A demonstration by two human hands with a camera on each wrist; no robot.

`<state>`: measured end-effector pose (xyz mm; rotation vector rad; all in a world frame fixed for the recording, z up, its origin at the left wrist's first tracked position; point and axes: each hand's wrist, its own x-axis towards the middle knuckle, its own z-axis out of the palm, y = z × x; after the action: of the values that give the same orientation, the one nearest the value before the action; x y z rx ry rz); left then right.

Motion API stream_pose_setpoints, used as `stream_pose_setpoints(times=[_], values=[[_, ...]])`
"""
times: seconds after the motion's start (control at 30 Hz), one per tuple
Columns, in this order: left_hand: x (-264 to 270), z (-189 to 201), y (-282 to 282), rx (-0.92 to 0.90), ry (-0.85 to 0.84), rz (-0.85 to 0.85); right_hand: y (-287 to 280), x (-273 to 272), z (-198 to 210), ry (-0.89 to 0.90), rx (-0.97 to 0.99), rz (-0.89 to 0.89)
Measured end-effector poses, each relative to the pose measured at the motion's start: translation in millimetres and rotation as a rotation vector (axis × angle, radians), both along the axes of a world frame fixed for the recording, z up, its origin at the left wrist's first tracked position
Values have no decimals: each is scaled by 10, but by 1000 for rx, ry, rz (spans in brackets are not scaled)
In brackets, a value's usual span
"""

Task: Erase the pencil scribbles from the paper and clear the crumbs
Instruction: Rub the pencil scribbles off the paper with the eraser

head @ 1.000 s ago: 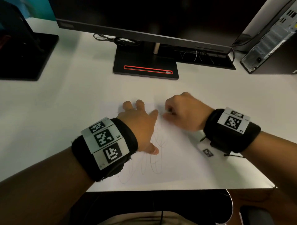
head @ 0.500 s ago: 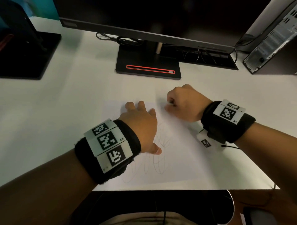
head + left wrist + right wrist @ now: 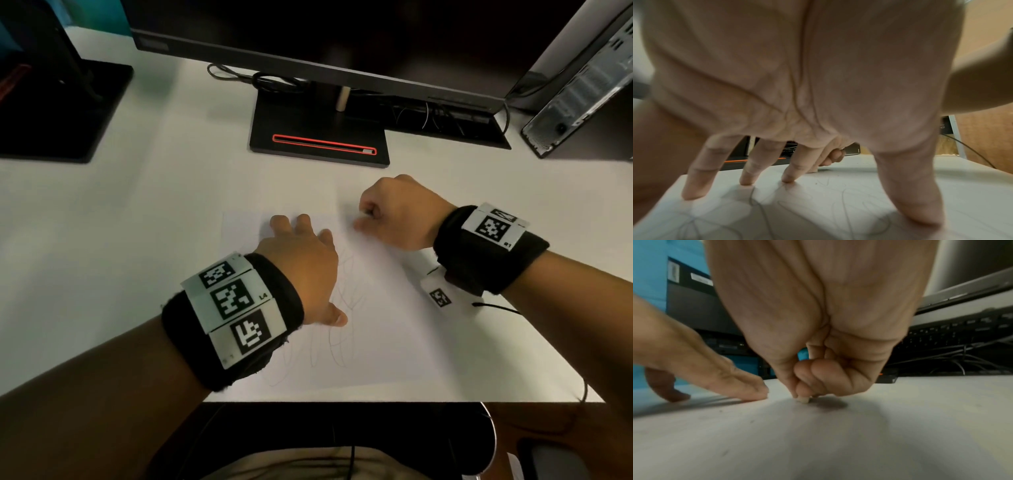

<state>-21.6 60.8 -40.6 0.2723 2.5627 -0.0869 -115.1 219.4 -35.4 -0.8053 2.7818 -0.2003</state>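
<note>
A white sheet of paper (image 3: 387, 329) lies on the white desk, with faint pencil scribbles (image 3: 337, 346) near its front left. My left hand (image 3: 301, 260) lies spread on the paper, and its fingertips (image 3: 787, 180) press on the scribbled lines (image 3: 846, 209). Near the paper's far edge, my right hand (image 3: 394, 216) is curled and pinches a small pale eraser (image 3: 802, 399) whose tip touches the paper. A few dark crumbs (image 3: 751, 421) are scattered on the sheet in the right wrist view.
A black monitor stand (image 3: 318, 137) with a red-rimmed slot stands just beyond the paper. A second black stand (image 3: 58, 113) is at the far left, a computer case (image 3: 582, 92) at the far right. Cables (image 3: 438, 116) run behind. The desk's front edge (image 3: 394, 401) is close.
My right hand has slid away from me and to the right with the eraser, from beside my left fingers to the paper's far edge. My left hand stays pressed on the sheet.
</note>
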Motion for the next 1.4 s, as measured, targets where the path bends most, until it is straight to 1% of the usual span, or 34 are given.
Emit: stream_pose_setpoints(times=[0.13,0.17,0.27,0.3,0.4,0.43,0.53,0.67,0.8,0.97,1.03,1.1,1.23,1.33,1.4], values=[[4,6,3,10,-8,11,-76,145,-33,-34,8,101],[2,5,6,9,-6,9,-72,133,-27,-35,7,94],[6,-1,2,0,0,2,-28,-10,9,-12,7,-8],[9,-2,1,1,-2,4,-41,-3,3,-8,7,0],[5,-5,-1,6,-2,9,-125,117,-40,-39,-12,99],[4,-3,0,6,-2,7,-134,115,-37,-44,-18,91],[12,5,-2,-5,-2,-1,-124,12,-9,-42,-34,-5],[23,15,-9,4,3,0,-221,141,-52,-64,-30,60],[45,39,-7,-27,5,-24,-188,23,1,-61,-34,-49],[46,50,-10,-28,2,-27,-179,125,-9,-79,-1,20],[53,73,-5,-33,-3,-38,-103,64,17,-86,6,-41],[57,81,-2,-37,-3,-44,-63,32,33,-56,3,-79],[51,51,-12,-29,-1,-18,-105,154,-3,-93,0,2],[60,59,-7,-37,4,-30,-51,22,35,-76,6,-86],[60,64,-8,-40,8,-30,-47,12,40,-58,-1,-87]])
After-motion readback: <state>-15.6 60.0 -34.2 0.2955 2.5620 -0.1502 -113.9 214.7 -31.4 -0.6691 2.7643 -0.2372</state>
